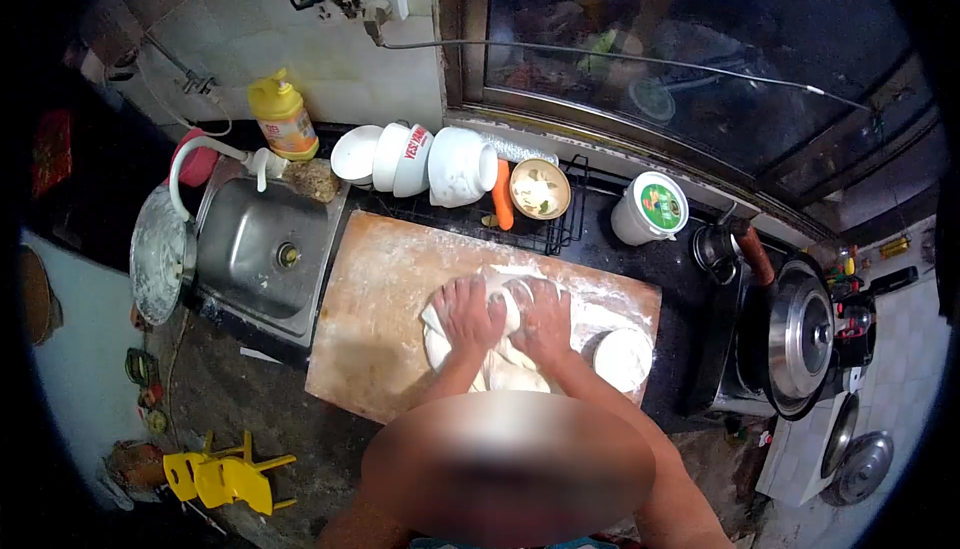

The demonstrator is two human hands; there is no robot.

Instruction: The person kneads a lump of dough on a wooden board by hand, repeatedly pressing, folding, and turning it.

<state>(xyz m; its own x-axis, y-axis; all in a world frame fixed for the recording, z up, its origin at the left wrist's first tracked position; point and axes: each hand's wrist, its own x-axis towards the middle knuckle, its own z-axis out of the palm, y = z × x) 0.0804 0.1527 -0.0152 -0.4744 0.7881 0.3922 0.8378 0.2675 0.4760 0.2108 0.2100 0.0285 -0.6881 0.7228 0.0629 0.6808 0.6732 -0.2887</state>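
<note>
a left hand (468, 315) and a right hand (540, 321) are pressing on a mound of dough (515, 377).

the dough is looking pale cream and soft, bulging and folding in uneven lobes around both palms, and is sitting near the middle of a flour-dusted wooden board (375, 289); the left hand is lying flat with its fingers spread, the right hand is resting just beside it with its fingers extended and parted, and a round white bowl (622, 360) is standing near the dough, toward the board's right edge.
</note>
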